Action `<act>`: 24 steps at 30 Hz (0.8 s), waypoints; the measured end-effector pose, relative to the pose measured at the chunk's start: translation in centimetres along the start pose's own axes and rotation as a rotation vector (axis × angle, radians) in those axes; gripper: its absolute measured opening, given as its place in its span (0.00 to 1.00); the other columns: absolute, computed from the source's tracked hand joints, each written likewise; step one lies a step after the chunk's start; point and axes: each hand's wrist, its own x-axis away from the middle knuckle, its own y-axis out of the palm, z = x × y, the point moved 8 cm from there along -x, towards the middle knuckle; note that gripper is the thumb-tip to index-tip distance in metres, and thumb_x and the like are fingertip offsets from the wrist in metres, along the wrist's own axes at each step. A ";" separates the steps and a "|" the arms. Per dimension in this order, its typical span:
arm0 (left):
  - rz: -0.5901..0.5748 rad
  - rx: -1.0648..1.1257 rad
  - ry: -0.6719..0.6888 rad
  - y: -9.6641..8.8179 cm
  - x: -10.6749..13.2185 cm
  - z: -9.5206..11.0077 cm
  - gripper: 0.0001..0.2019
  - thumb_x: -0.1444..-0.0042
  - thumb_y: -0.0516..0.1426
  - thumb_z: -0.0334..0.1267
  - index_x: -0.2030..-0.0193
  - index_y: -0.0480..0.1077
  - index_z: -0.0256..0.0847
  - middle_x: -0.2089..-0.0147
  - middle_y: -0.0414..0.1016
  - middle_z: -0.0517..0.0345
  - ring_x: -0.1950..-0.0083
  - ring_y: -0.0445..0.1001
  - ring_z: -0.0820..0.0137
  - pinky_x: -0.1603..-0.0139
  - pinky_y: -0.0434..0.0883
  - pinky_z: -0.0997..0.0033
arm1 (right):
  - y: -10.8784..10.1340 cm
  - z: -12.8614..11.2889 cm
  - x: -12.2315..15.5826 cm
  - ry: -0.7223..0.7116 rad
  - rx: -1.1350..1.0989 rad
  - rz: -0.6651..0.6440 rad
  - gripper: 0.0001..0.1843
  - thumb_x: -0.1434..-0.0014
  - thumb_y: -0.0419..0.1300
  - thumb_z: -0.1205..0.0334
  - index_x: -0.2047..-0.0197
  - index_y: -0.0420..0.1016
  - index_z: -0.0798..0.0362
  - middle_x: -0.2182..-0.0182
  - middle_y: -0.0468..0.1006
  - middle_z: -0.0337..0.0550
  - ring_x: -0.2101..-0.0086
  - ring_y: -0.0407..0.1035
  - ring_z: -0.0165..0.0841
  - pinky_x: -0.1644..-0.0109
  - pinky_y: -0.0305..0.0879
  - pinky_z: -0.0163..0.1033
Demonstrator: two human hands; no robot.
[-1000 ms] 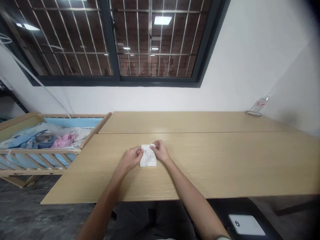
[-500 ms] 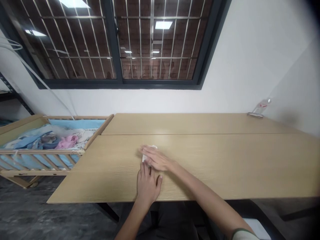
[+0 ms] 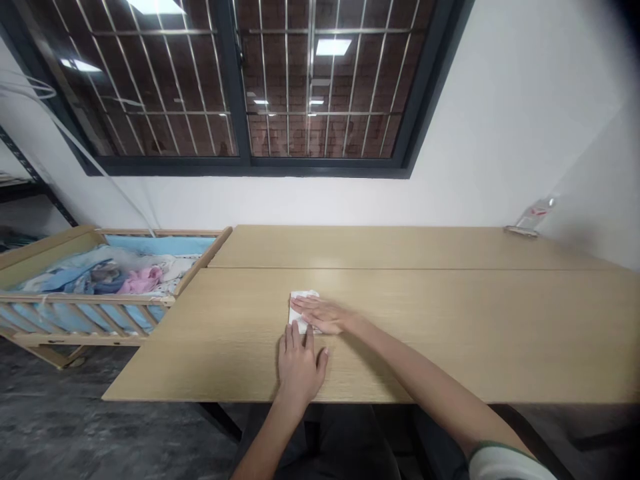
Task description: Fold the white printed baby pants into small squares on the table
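Note:
A folded white cloth (image 3: 303,295) lies on the light wooden table top (image 3: 450,333), near the middle of the near board. My right hand (image 3: 323,315) rests flat across the cloth, fingers pointing left, and hides most of it. My left hand (image 3: 300,369) lies palm down on the bare wood just in front of the cloth, near the table's front edge, with its fingers spread. It does not hold the cloth, and its fingertips stop a little short of the cloth.
A wooden crib (image 3: 90,298) holding blue and pink bedding stands to the table's left. A clear plastic bottle (image 3: 534,217) lies at the far right by the wall. A seam divides the two table boards. A barred window (image 3: 320,87) is behind.
Both hands pinched the cloth a second ago. My left hand has since drawn back toward the front edge, and my right hand now lies flat across the cloth, which looks narrower.

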 end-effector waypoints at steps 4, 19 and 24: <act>0.001 0.002 -0.004 0.1 0.0 -0.2 0.29 0.33 0.52 0.53 0.33 0.69 0.37 0.29 0.64 0.32 0.30 0.63 0.45 0.35 0.64 0.47 | -0.5 1.8 -0.7 0.060 0.059 -0.006 0.33 0.26 0.39 0.41 0.23 0.46 0.42 0.25 0.46 0.34 0.26 0.39 0.36 0.22 0.30 0.49; -0.011 -0.027 -0.001 0.0 0.0 -0.2 0.26 0.32 0.51 0.49 0.33 0.68 0.38 0.29 0.64 0.33 0.29 0.62 0.47 0.36 0.65 0.47 | -1.4 5.3 -1.8 0.122 0.000 0.235 0.43 0.30 0.38 0.32 0.24 0.53 0.54 0.26 0.50 0.50 0.27 0.43 0.43 0.23 0.37 0.53; 0.003 -0.038 0.013 0.0 0.2 -0.2 0.25 0.32 0.51 0.47 0.33 0.68 0.38 0.30 0.65 0.34 0.30 0.62 0.47 0.36 0.64 0.46 | -2.1 7.6 -0.5 0.298 -0.144 0.450 0.45 0.30 0.38 0.33 0.22 0.44 0.54 0.24 0.44 0.52 0.26 0.42 0.43 0.23 0.37 0.55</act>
